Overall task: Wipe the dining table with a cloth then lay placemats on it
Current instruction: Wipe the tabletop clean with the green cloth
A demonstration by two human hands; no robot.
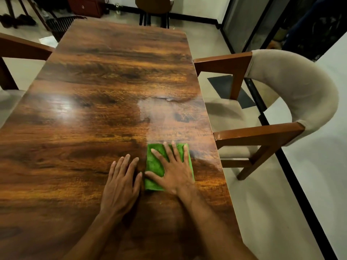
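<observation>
— While the right hand (173, 173) lies flat on the green cloth (152, 167), where does the other one sit?

— The left hand (121, 186) rests palm down on the bare dining table (90, 113), just beside the cloth's left edge, fingers straight and gripping nothing.

— Is the right hand clutching the cloth?

— No, its fingers are spread open and pressed on top of it, not curled round it. The cloth is folded to a rectangle and lies in the lower middle of the frame, close to the table's right edge.

— Anything on the wood itself?

— A pale, hazy smear (159, 111) shows above the cloth, right of centre, and a bright glare patch at centre left.

— And round the table?

— An armchair (293, 87) with beige padding and wooden arms stands at the right side. Part of another chair (20, 47) shows at the upper left, and a third chair (154, 8) at the top centre, beyond the far end.
</observation>
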